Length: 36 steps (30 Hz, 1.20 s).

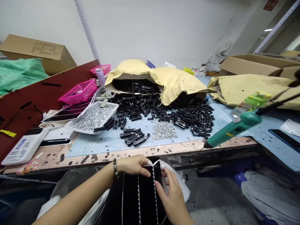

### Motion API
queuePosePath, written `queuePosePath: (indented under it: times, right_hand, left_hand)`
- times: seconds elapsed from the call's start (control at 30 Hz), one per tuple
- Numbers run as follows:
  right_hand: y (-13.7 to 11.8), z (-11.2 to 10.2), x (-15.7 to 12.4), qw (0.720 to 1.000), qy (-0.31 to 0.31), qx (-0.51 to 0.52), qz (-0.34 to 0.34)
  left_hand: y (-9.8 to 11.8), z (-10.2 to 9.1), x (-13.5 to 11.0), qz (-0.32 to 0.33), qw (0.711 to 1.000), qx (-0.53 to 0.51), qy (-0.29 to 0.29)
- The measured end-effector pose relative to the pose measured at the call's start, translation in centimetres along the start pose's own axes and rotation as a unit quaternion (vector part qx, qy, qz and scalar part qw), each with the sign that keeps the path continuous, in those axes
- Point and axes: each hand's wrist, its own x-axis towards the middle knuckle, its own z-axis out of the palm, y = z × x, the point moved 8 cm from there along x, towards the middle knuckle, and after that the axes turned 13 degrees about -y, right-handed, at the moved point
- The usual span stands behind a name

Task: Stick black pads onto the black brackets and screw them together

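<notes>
Below the table's front edge, a black cloth (131, 200) with white scalloped stripes hangs over my lap. My left hand (133, 165), with a beaded bracelet at the wrist, pinches its upper edge. My right hand (172, 193) grips the same cloth a little further right, thumb on the black side and fingers curled over the edge. White material (184, 184) shows behind the right fingers; I cannot tell whether it is a bag or a lining. On the table just beyond lie several black plastic arm-shaped parts (134, 136) and a heap of small silver screws (164, 129).
Yellow sacks (182, 81) spill black parts (197, 115) across the blue table cover (93, 145). To the left stand a white tray of metal pieces (93, 117), a pink basket (79, 92) and a white scale (24, 147). A green electric screwdriver (234, 128) hangs at right, near a phone (284, 139).
</notes>
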Motion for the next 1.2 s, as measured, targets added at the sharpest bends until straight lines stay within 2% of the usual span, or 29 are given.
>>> queuePosePath:
  times: [0.1,0.23,0.43,0.53,0.63,0.7,0.73,0.8,0.87,0.9,0.93,1.0,1.03,1.1,1.17,1.2]
  right_hand:
    - [0.3,1.3,0.8,0.998,-0.023,0.036,0.054]
    - [0.2,1.6,1.7,0.990,-0.049,0.114,0.069]
    - [1.2,2.2,2.6,0.948,-0.085,0.281,0.119]
    - [2.4,3.1,2.8,0.923,-0.093,0.345,0.144]
    - [3.9,4.1,2.7,0.893,-0.101,0.394,0.191]
    - [4.8,4.2,2.6,0.872,-0.101,0.420,0.229]
    - [5.1,3.9,2.6,0.871,-0.097,0.421,0.235]
    - [4.8,2.6,3.2,0.898,-0.079,0.381,0.208]
    - [3.3,0.6,4.2,0.946,-0.039,0.292,0.138]
    - [2.1,-0.4,4.7,0.968,-0.011,0.235,0.092]
    - [0.6,-1.1,5.2,0.984,0.014,0.174,0.042]
    - [-2.6,-1.1,6.1,0.997,0.028,0.057,-0.051]
    - [-4.1,-0.6,6.5,0.996,0.014,0.007,-0.086]
    - [-6.0,1.0,7.5,0.990,-0.044,-0.064,-0.118]
    - [-6.5,2.3,8.4,0.983,-0.118,-0.083,-0.110]
    - [-6.6,2.6,8.9,0.981,-0.147,-0.074,-0.100]
  left_hand:
    - [0.5,0.2,1.2,0.030,0.998,-0.044,-0.035]
    - [0.7,0.3,2.6,0.044,0.996,-0.053,-0.062]
    - [0.4,-0.8,2.2,-0.005,0.997,0.014,-0.075]
    - [0.2,-2.2,1.1,-0.051,0.994,0.075,-0.056]
    - [-0.3,-3.7,-0.5,-0.098,0.986,0.132,-0.007]
    - [-0.6,-4.1,-1.9,-0.127,0.979,0.156,0.029]
    - [-0.6,-4.1,-2.6,-0.139,0.975,0.167,0.048]
    - [0.0,-4.3,-4.6,-0.148,0.960,0.192,0.140]
    - [1.2,-4.1,-6.8,-0.131,0.935,0.191,0.268]
    - [1.6,-3.6,-7.5,-0.115,0.931,0.164,0.305]
    - [1.6,-2.6,-7.6,-0.091,0.941,0.118,0.305]
    - [1.4,-0.4,-6.6,-0.024,0.966,0.000,0.256]
    - [1.2,0.2,-6.2,0.011,0.966,-0.054,0.251]
    - [0.2,0.0,-6.3,0.049,0.938,-0.126,0.320]
    - [-1.1,-0.7,-7.1,0.049,0.901,-0.152,0.402]
    - [-1.6,-0.9,-7.4,0.042,0.891,-0.153,0.426]
